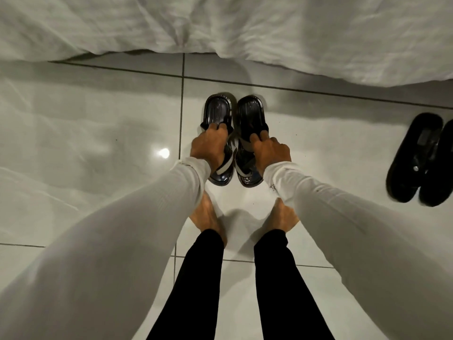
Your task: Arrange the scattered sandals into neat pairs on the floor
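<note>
Black trouser legs (210, 285) and 2 bare feet (208, 217) fill the near part of the view, with white sleeves (137, 231) reaching forward over the glossy tiled floor (85, 133).

Just beyond the feet, each hand grips 1 sandal by its strap. The left hand (208, 146) has its fingers curled over the band of the left sandal (218, 111); the right hand (269, 150) is closed the same way on the right sandal (250, 114). Both sandals lie side by side, touching or nearly so, heels toward the far side where a white bedsheet (220, 28) hangs to the floor. Whether their soles rest fully on the tile I cannot tell.

To finish this step well, the 2 heels want lining up level and the inner edges kept parallel — a small slide with each hand should do it, pressing down lightly so neither sandal tips on release. The grip sits mid-length on each sandal, so the heels stick out beyond the fingers and the toes lie under the wrists, which gives fair control of the angle.

At the right, well apart, a black pair (421, 160) already lies together.
</note>
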{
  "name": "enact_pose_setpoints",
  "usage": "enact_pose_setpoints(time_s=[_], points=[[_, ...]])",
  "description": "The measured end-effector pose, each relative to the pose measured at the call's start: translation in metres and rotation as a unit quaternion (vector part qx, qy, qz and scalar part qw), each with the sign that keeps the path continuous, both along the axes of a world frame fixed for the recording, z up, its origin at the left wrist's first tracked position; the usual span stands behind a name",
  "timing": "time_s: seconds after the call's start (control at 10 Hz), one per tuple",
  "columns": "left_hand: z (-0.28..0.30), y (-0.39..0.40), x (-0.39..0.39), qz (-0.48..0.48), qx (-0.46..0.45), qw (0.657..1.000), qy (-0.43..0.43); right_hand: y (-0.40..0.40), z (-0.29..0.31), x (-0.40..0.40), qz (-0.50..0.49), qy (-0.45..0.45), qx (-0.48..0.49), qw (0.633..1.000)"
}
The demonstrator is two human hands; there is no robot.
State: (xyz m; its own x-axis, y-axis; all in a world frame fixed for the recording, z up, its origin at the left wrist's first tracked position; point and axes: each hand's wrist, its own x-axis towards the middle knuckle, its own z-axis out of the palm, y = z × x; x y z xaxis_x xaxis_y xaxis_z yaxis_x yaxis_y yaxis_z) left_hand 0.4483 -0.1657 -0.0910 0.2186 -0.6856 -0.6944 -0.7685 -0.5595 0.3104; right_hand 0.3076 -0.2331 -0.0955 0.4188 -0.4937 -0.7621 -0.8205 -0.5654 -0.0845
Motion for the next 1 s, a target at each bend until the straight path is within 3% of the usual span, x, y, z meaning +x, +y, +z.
enact_pose_setpoints(time_s=[0.5,0.8,1.0], points=[[-0.006,-0.004,-0.013,-0.020,-0.014,1.000,-0.003,-0.011,-0.005,-0.005,-0.003,0.001,-0.008,1.000],[-0.001,-0.004,0.002,-0.019,-0.041,0.999,0.002,-0.013,-0.003,0.000,-0.022,-0.048,0.003,0.999],[0.022,0.009,-0.004,-0.119,-0.052,0.988,-0.089,-0.001,0.016,-0.017,-0.016,-0.046,-0.048,0.998]])
